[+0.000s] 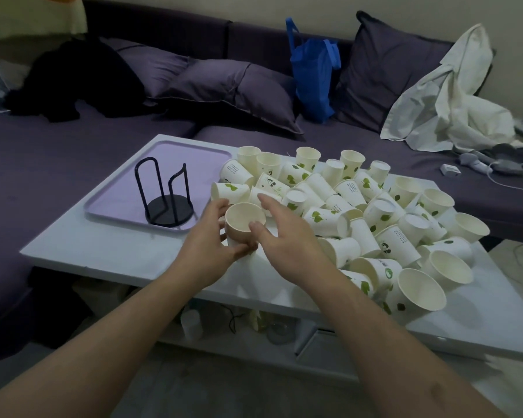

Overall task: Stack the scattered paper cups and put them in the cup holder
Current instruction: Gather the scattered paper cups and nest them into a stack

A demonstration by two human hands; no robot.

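The left hand (pixel 210 233) has its grip curled round an upright paper cup (pixel 244 223), thumb at the near side and fingers round the far left of the wall, the cup's open mouth facing up. The right hand (pixel 287 236) is just beside it on the right with fingers spread and relaxed; its thumb touches the cup's rim, and this grip holds nothing. The held cup stands near the middle of the white tabletop (pixel 127 254), at the left edge of the heap of scattered cups (pixel 360 212), which lie tumbled over the right half, some on their sides, some mouth up, many printed with green leaves. To the left, a black wire cup holder (pixel 166 203) stands on a lilac tray (pixel 118 188), with no cups in it. Beyond the tabletop a purple sofa (pixel 58 137) carries cushions, a blue bag (pixel 313 76) and a white cloth (pixel 447 101).
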